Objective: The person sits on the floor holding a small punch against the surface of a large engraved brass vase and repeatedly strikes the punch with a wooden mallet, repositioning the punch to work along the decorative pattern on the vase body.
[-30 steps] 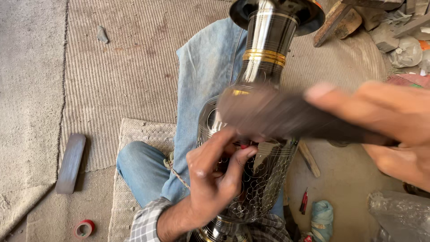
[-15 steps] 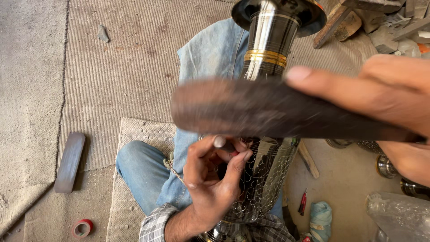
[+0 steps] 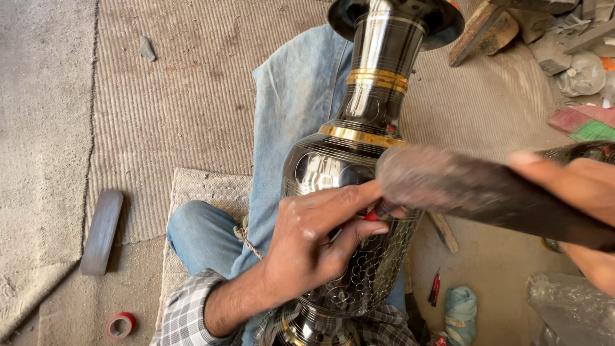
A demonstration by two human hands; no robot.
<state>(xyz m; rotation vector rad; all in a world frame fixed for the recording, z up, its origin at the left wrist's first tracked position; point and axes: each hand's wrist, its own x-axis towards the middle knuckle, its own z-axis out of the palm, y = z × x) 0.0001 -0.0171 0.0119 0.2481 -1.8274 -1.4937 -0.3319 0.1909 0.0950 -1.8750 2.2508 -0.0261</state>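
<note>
A tall black metal vase (image 3: 359,160) with gold bands and fine engraved patterns lies across my lap, its flared mouth pointing away from me. My left hand (image 3: 314,247) rests on the vase's belly and pinches a small tool with a red tip against the surface. My right hand (image 3: 576,186) grips a dark wooden mallet (image 3: 461,192), whose worn round end sits right over the small tool by my left fingers.
I sit on a ribbed mat (image 3: 192,96) with a small cloth pad (image 3: 205,192) under my knee. A flat metal bar (image 3: 101,232) and a red tape roll (image 3: 120,325) lie at left. Wood scraps and rags (image 3: 544,38) crowd the upper right; a blue cloth bundle (image 3: 460,314) lies at lower right.
The mallet has swung down and toward the right, from above the vase onto the tool. My left hand has shifted up the vase's belly and closed on the small tool.
</note>
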